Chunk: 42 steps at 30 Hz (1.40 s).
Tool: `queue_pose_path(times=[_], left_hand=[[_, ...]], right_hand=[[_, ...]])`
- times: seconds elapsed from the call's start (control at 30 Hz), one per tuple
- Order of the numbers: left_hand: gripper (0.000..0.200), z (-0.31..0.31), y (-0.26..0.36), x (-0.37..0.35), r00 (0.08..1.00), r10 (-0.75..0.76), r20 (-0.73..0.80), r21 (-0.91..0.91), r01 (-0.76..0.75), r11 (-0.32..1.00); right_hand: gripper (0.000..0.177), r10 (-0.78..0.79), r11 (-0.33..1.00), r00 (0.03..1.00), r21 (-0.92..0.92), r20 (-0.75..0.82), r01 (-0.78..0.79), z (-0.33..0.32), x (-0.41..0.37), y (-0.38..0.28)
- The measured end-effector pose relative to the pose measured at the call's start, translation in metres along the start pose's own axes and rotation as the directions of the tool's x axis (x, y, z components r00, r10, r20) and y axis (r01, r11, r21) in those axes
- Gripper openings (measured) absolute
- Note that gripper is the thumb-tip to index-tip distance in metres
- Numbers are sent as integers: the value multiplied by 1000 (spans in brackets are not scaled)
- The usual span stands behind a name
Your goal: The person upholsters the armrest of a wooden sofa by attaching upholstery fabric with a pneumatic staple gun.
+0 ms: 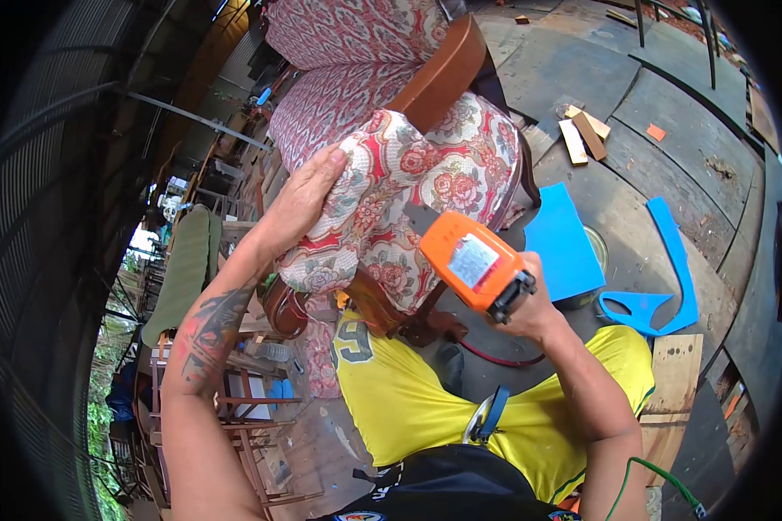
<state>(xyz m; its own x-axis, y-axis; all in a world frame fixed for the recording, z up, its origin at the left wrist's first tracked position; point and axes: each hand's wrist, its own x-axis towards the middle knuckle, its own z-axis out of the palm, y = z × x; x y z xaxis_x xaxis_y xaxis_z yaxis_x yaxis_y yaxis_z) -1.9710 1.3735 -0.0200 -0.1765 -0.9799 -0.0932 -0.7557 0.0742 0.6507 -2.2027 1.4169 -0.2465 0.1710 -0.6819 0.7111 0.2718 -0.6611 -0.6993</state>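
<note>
My right hand [530, 304] is wrapped round an orange staple gun [469, 260], whose dark nose points at the side of an armchair. Floral fabric [460, 178] in red, white and green covers that side and drapes over the front of the arm. My left hand [308, 195] grips the fabric at the padded arm, its fingers partly hidden by the cloth. Above it is a brown wooden armrest [447, 74]. The seat [339, 108] has a red-and-white pattern. Carved wood [374, 308] shows below the fabric.
A blue sheet [565, 243] leans over a round tin [597, 252] to the right, near a blue cut-out piece [669, 278]. Wood offcuts [585, 135] lie on the board floor. A red hose [500, 359] runs below the chair. A green cushion [182, 269] stands left.
</note>
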Motion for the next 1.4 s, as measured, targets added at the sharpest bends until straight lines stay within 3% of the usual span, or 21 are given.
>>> queue_pose_path(times=[0.07, 0.27, 0.33, 0.37, 0.43, 0.47, 0.5, 0.53, 0.57, 0.6, 0.63, 0.67, 0.7, 0.77, 0.8, 0.9, 1.0, 1.1, 1.2, 1.3, 1.4], left_hand=[[53, 4, 10, -3, 999, -42, -7, 4, 42, 999], [55, -7, 9, 0, 972, -235, 23, -239, 233, 943], [56, -4, 15, -1, 935, -351, 53, -407, 342, 847], [56, -9, 12, 0, 925, -370, 82, -399, 371, 838], [55, -10, 8, 1, 939, -325, 109, -416, 340, 843], [55, -11, 5, 2, 947, -294, 130, -414, 321, 852], [55, -8, -2, 4, 969, -230, 89, -416, 246, 875], [55, -7, 6, 4, 984, -150, 94, -414, 175, 893], [55, -5, 3, 4, 988, -118, 98, -429, 149, 891], [57, -5, 3, 5, 991, -83, 104, -444, 121, 888], [57, -6, 3, 4, 987, -97, 130, -477, 148, 866], [64, -8, 2, 2, 995, -76, 70, -205, 89, 975], [74, -9, 3, 1, 999, -31, 27, 93, 29, 995], [78, -10, 10, 2, 990, -136, 26, 143, 131, 981], [82, -11, 13, 4, 978, -208, -12, 222, 205, 953], [86, -10, 7, 4, 991, -134, 1, 242, 130, 961], [88, -14, 10, 6, 991, -134, 20, 241, 125, 962], [87, -13, 10, 8, 986, -161, 39, 208, 149, 967], [85, -14, 10, 6, 992, -126, 13, 226, 120, 967], [83, -17, 11, 7, 978, -203, 43, 148, 195, 970], [82, -17, 11, 6, 977, -211, 38, 103, 206, 973]], right_hand=[[52, 17, 999, 998, -46, -66, -20, -7, -15, 1], [42, 67, 987, 994, -141, -86, -78, -27, -39, 9], [34, 39, 948, 994, -312, -99, -68, -34, -47, 17], [30, 24, 923, 994, -381, -108, -64, -37, -51, 20], [24, 98, 875, 990, -465, -101, -134, -46, -66, 22], [23, 373, 781, 921, -499, -110, -376, -48, -79, 12], [23, 375, 728, 920, -577, -116, -370, -48, -98, 15], [25, 505, 712, 851, -488, -144, -505, -54, -110, 9], [27, 683, 702, 714, -130, -154, -700, -56, -126, 4], [29, 828, 523, 548, 520, -121, -675, -54, -142, -3], [31, 899, 340, 424, 785, -111, -517, -50, -144, -18], [28, 900, 354, 419, 761, -120, -544, -45, -116, -41], [25, 902, 366, 413, 735, -129, -571, -40, -88, -64], [16, 867, 488, 404, 333, -292, -807, -26, -28, -105], [16, 878, 465, 376, 339, -297, -818, -19, -15, -117], [35, 848, 434, 301, 246, -436, -867, 2, 16, -154], [35, 896, 361, 235, 309, -377, -880, 11, 10, -179], [32, 885, 337, 221, 238, -409, -911, 20, 10, -204], [27, 832, 373, 279, 113, -479, -921, 30, 3, -223], [28, 827, 353, 263, 93, -496, -931, 32, 15, -241], [20, 881, 299, 187, 204, -434, -932, 36, 47, -263]])
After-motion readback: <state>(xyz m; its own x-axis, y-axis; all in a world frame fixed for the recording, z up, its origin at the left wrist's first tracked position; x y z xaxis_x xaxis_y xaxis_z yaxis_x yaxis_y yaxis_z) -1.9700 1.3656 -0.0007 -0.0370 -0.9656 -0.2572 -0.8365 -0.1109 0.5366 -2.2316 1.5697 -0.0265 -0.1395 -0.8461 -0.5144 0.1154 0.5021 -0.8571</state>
